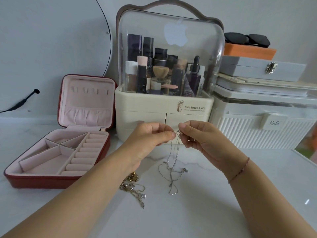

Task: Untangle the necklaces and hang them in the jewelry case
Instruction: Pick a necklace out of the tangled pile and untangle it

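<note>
Left hand [151, 136] and right hand [197, 134] pinching thin silver necklace [173, 158], its knotted loops trailing onto marble table [205, 203], jewelry case [65, 134] lying open.

This is a dressing table in a home. A clear-domed cosmetics organizer [169, 103] stands at the back of the white marbled table [223, 203], packed with bottles, a dropper and makeup brushes. Left of the organizer sits an open red jewelry case [58, 179] lined in pink, beneath what looks like a round mirror [51, 40]. Right of it, stacked storage boxes [262, 131] carry sunglasses [247, 39]. In front of it lie necklaces [172, 170].
</note>
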### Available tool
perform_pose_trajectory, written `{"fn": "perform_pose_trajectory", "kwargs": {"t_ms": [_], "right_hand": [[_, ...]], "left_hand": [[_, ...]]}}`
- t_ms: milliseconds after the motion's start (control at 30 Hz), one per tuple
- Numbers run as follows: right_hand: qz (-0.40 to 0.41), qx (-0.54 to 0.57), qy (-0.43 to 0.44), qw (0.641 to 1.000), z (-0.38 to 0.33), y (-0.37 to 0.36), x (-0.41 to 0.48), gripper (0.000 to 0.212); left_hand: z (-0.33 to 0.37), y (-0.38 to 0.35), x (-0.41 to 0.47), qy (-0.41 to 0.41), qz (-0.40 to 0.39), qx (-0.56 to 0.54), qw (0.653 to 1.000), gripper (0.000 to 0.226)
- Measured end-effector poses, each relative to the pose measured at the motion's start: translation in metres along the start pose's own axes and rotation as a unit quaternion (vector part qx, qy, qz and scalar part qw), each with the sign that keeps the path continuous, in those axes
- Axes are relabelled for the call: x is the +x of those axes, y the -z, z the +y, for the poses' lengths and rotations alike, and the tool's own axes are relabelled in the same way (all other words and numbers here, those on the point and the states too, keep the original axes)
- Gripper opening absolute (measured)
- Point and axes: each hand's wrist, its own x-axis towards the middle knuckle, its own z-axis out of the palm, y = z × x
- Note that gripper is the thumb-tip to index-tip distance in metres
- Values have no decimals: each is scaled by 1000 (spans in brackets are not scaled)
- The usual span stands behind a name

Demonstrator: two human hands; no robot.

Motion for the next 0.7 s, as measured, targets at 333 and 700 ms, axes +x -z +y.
{"fn": "perform_pose_trajectory", "kwargs": {"t_ms": [333,700], "right_hand": [[2,5,-6,1000,1,-1,0,29],[2,-7,6,1000,0,0,-1,35]], "left_hand": [[1,-1,-1,6,-33,-9,999,10],[-3,-4,-2,4,-66,-27,997,30]]}}
